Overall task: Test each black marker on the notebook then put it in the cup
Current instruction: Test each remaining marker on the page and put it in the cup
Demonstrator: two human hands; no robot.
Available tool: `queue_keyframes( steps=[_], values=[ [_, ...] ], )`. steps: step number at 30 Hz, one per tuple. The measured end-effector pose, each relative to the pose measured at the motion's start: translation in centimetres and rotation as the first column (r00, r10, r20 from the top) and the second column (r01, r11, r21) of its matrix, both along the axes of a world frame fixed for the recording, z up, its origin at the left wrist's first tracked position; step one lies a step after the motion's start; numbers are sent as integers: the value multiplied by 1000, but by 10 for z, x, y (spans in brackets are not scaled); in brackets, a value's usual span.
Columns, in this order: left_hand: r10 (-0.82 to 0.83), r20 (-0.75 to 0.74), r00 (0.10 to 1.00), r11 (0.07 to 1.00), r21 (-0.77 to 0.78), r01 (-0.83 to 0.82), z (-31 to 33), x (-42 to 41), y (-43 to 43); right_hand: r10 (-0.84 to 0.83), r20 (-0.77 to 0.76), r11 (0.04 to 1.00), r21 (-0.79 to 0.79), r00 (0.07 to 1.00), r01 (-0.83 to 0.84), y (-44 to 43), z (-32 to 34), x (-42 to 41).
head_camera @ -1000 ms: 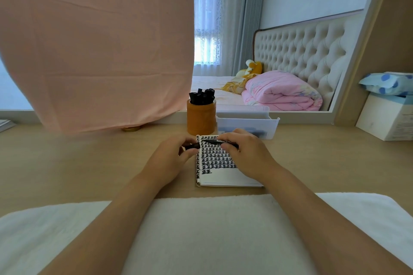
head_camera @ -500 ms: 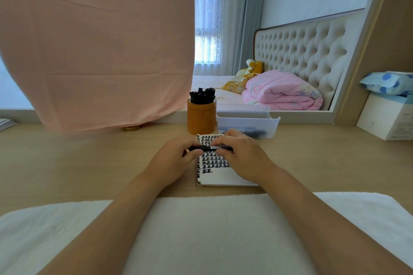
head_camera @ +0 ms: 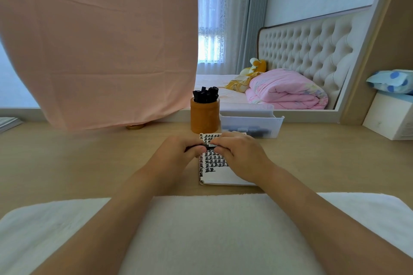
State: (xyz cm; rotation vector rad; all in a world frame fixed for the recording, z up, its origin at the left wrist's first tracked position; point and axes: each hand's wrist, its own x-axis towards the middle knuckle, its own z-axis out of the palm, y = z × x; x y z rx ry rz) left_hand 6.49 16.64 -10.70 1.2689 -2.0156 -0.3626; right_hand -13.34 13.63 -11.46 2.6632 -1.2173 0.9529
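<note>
Left hand (head_camera: 176,154) and right hand (head_camera: 237,154), knuckles up, fingers curled, pinch opposite ends of one slim black marker (head_camera: 209,146) level above one scribbled white notebook (head_camera: 214,172); just beyond, one round wooden cup (head_camera: 205,116) holds several capped black pens (head_camera: 205,95), number unclear.

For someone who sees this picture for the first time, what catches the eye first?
A big pink cloth fills the upper left. At the centre, the left hand and the right hand both hold one marker over the notebook, whose page is covered with black marks. Just behind it stands a brown cup full of black markers.
</note>
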Motion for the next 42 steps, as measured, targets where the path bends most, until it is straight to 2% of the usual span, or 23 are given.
queue_keyframes(
  steps=[4, 7, 9, 12, 14, 20, 25, 29, 34, 39, 42],
  values=[
    [-21, 73, 997, 997, -73, 26, 2, 1, -6, -10, 25, 988, 156, 1000, 6, 1, 3, 1],
    [-30, 100, 995, 998, -51, 35, 2, 1, -8, -13, 1, 960, 280, 1000, 13, 2, 5, 0],
    [-23, 56, 998, 1000, -19, 24, -1, 0, -6, 8, -10, 949, 314, 1000, -4, 4, 4, 1],
    [37, -119, 992, 999, 18, -35, -8, -3, -5, 36, 74, 926, 373, 997, -61, 2, 1, 3],
    [80, -187, 979, 997, 15, -79, -10, -4, -6, 34, 113, 921, 381, 993, -75, 1, 1, 4],
    [141, -133, 981, 987, -53, -149, -2, -6, -21, -100, 295, 903, 428, 950, -38, -13, 14, -4],
    [161, -135, 978, 977, -121, -178, 26, -7, -60, -194, 466, 882, 468, 863, -53, -55, 43, -5],
    [239, -184, 953, 959, -107, -262, 48, -10, -104, -268, 597, 875, 479, 756, -68, -94, 71, -5],
    [344, -277, 897, 937, 43, -346, 52, -11, -155, -313, 666, 900, 436, 677, -13, -138, 90, 1],
    [294, -340, 893, 949, 216, -230, 36, -9, -184, -288, 710, 928, 372, 643, 5, -165, 91, 5],
    [283, -330, 901, 953, 204, -225, 26, -6, -197, -269, 734, 932, 361, 623, -23, -174, 90, 8]
  ],
)
